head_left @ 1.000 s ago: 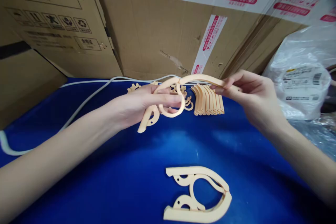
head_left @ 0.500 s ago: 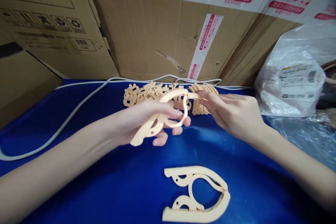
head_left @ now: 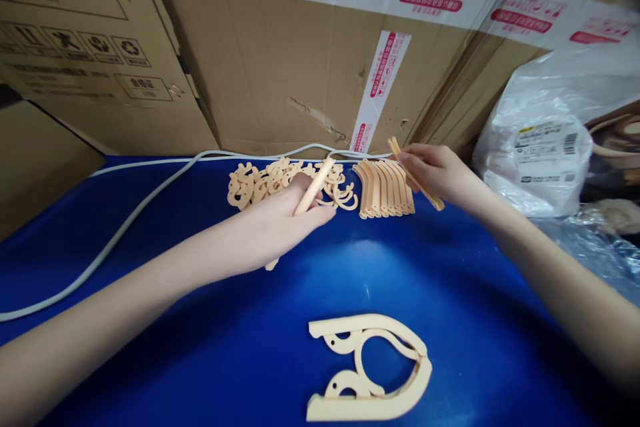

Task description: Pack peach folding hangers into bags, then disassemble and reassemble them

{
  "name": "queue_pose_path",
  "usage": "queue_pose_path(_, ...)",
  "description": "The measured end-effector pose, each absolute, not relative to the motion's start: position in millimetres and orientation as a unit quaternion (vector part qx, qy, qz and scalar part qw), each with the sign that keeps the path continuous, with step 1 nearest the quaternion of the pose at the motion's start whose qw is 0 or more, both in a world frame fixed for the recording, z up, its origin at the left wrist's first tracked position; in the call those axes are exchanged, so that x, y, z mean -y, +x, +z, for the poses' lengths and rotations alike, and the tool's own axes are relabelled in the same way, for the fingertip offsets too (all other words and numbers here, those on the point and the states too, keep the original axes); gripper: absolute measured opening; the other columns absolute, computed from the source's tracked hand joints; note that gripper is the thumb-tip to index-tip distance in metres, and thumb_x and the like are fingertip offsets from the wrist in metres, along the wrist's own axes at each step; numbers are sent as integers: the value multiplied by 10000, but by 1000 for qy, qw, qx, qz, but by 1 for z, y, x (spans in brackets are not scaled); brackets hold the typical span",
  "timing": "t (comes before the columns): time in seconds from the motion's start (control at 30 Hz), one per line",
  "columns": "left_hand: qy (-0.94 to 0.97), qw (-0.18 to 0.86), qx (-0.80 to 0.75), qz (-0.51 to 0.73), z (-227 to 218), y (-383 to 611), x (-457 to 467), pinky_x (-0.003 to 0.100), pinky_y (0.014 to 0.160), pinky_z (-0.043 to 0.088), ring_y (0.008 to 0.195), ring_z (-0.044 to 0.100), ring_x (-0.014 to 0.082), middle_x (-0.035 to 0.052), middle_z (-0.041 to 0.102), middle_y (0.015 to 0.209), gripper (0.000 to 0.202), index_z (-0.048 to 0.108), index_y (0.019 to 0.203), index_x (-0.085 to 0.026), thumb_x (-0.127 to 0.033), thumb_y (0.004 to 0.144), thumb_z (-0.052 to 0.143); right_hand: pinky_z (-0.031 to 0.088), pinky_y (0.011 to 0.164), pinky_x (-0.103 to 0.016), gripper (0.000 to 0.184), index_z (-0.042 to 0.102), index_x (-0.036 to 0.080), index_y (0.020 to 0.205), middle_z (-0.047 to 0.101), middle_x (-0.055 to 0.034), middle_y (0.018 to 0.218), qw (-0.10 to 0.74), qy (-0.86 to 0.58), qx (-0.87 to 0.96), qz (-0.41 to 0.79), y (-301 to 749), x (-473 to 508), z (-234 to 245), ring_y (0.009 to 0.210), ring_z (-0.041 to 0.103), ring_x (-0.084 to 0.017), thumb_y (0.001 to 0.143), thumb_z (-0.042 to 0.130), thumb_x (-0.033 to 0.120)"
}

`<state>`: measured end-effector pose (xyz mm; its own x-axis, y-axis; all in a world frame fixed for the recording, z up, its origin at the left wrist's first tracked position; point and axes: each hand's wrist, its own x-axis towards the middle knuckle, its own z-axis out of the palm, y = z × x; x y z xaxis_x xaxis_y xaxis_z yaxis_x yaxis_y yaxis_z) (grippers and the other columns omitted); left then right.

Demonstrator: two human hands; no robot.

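Note:
My left hand (head_left: 285,220) is closed around a beige curved plastic piece (head_left: 313,192), seen edge-on, just in front of a pile of beige hook-shaped pieces (head_left: 270,183). My right hand (head_left: 435,173) pinches a separate beige curved strip (head_left: 417,180) above the right end of a neat row of stacked curved strips (head_left: 383,190). A whole beige frame of joined pieces (head_left: 370,367) lies flat on the blue table surface (head_left: 200,347) near the front edge, untouched.
Large taped cardboard boxes (head_left: 280,67) wall off the back and left. A white cable (head_left: 140,203) runs along the table's back and left. A white plastic bag with a label (head_left: 540,147) and clear wrapping (head_left: 590,247) sit at the right.
The joined piece held between both hands has come apart: my right hand carried one strip away to the right over the stacked row, and my left hand moved its part back toward the pile.

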<state>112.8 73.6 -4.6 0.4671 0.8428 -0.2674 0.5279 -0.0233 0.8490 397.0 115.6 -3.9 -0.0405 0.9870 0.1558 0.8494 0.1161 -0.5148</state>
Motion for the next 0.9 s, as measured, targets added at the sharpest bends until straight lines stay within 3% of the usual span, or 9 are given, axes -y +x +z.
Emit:
queue_pose_path(0.13, 706, 500, -472, 170, 1, 115, -74, 213, 446, 313, 549, 407, 111, -40, 442, 722, 509, 477, 987, -241, -734, 868, 514, 438, 655, -319, 284, 709, 126, 1066, 743, -117, 779, 129, -714, 689, -5, 398, -132, -13, 756, 701, -273, 936, 516, 289)
queue_pose_path(0.33, 681, 508, -469, 241, 0, 116, -73, 231, 436, 294, 505, 384, 96, -24, 490, 722, 550, 504, 883, -217, -762, 824, 552, 467, 757, -369, 330, 682, 91, 1139, 752, -217, 1031, 83, -702, 707, -22, 377, -131, -23, 979, 701, -345, 937, 492, 269)
queue_pose_path(0.6, 649, 548, -451, 274, -3, 114, -81, 233, 394, 300, 468, 401, 81, -12, 521, 758, 574, 478, 922, -233, -794, 817, 529, 466, 747, -347, 350, 635, 103, 1206, 745, -121, 739, 87, -690, 718, -11, 369, -128, -21, 888, 710, -301, 971, 437, 270)
queue_pose_path(0.9, 633, 561, -464, 264, -4, 114, -82, 212, 329, 291, 445, 413, 85, -8, 523, 753, 590, 449, 927, -245, -813, 792, 530, 458, 723, -347, 368, 619, 98, 1228, 746, -121, 746, 115, -683, 721, 11, 373, -128, -25, 826, 710, -294, 981, 410, 272)
